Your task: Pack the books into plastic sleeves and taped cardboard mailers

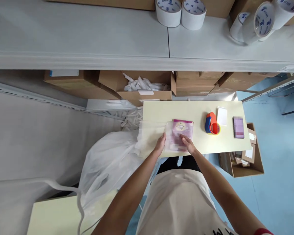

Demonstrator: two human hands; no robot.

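Note:
A flat pink-purple box (182,127) lies on the cream table, partly covered by a translucent sheet of packing wrap (150,129) that spreads out to its left. My left hand (161,142) is closed at the wrap, just left of the box, with its fingertips partly hidden. Over the box's lower right part, my right hand (188,143) grips box and wrap, its fingers reaching across the top face. To the right of both hands stands a red and blue tape dispenser (211,123).
On the cream table (198,145) also lie white paper slips (221,116) and a blurred purple phone-like item (238,127). A carton of small boxes (259,166) sits right. Bulky white wrap (107,160) hangs left. Tape rolls (168,16) stand on the shelf above.

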